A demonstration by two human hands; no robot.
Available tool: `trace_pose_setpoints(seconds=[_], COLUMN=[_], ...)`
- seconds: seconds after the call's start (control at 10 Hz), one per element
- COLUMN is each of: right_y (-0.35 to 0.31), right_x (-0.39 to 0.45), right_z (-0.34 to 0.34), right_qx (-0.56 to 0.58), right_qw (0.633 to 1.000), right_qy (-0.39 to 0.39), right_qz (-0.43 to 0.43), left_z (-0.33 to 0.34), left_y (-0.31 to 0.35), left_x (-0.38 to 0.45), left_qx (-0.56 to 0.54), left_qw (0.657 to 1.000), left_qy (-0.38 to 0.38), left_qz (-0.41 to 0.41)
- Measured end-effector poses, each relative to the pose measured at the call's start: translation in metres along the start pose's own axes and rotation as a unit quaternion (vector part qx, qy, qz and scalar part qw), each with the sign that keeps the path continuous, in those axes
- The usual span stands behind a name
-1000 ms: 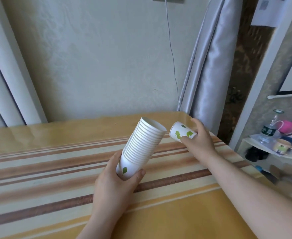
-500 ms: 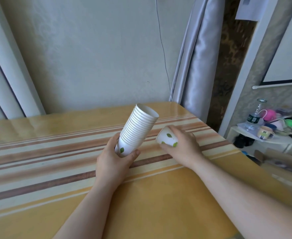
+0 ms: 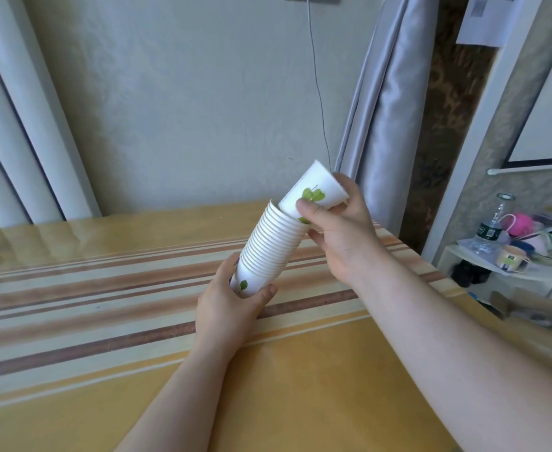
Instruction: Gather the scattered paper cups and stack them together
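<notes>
My left hand (image 3: 232, 309) grips the bottom of a tall stack of white paper cups (image 3: 269, 247) with green leaf prints. The stack tilts up and to the right above the table. My right hand (image 3: 341, 231) holds a single paper cup (image 3: 313, 192) by its side, thumb on the leaf print. That cup's base sits at the open mouth of the stack, partly entering it, and its rim points up and right.
The table (image 3: 104, 321) has a yellow cloth with brown and cream stripes. A wall, a hanging cable and grey curtains stand behind it. To the right, a low white shelf (image 3: 483, 270) carries a water bottle, a mug and colourful clutter.
My right hand lifted the single cup from the table's right side up to the mouth of the stack. The stack in my left hand stayed tilted in much the same pose.
</notes>
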State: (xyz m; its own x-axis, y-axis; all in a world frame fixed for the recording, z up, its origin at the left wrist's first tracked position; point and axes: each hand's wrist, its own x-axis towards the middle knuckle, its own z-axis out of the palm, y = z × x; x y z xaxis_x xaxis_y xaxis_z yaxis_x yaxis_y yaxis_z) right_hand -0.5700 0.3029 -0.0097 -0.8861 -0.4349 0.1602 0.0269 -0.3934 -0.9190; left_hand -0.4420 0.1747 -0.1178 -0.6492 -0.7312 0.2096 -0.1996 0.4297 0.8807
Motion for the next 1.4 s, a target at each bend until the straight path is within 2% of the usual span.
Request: trace_pose_setpoints(seconds=[0.2,0.3,0.5,0.6,0.7,0.8,1.0,1.2,1.3,1.4], right_y=[0.017,0.025,0.085,0.103,0.104,0.104,0.126,0.147,0.144,0.133], right_x=[-0.007,-0.011,-0.038,-0.037,-0.03,-0.025,-0.027,-0.026,-0.027,-0.035], right_z=[-0.004,-0.007,0.002,0.018,0.035,0.054,0.092,0.089,0.088,0.078], right_qx=[-0.026,-0.03,-0.21,-0.256,-0.309,-0.329,-0.377,-0.384,-0.404,-0.513], right_qw=[0.999,0.999,0.965,0.958,0.945,0.936,0.908,0.906,0.895,0.834], right_qy=[-0.004,-0.038,-0.134,-0.106,-0.099,-0.118,-0.18,-0.172,-0.184,-0.204], right_qz=[0.02,0.021,0.085,0.075,0.05,0.032,0.022,0.04,0.044,0.008], left_z=[0.001,0.001,-0.004,-0.007,-0.024,-0.056,-0.1,-0.092,-0.094,-0.103], left_y=[-0.002,-0.003,-0.001,0.006,0.013,0.009,-0.029,-0.052,-0.054,-0.05], left_x=[0.001,0.001,-0.006,-0.008,0.001,0.013,0.013,0.018,0.022,0.015], left_qx=[0.002,0.004,0.018,0.017,0.015,0.013,0.106,0.214,0.236,0.285], left_qw=[1.0,1.0,0.999,1.0,0.998,0.996,0.993,0.976,0.971,0.956], left_qy=[-0.004,0.007,0.026,0.018,-0.031,-0.051,-0.006,-0.001,-0.031,-0.072], left_qz=[0.013,0.016,0.025,0.001,-0.052,-0.068,-0.054,-0.025,-0.012,-0.017])
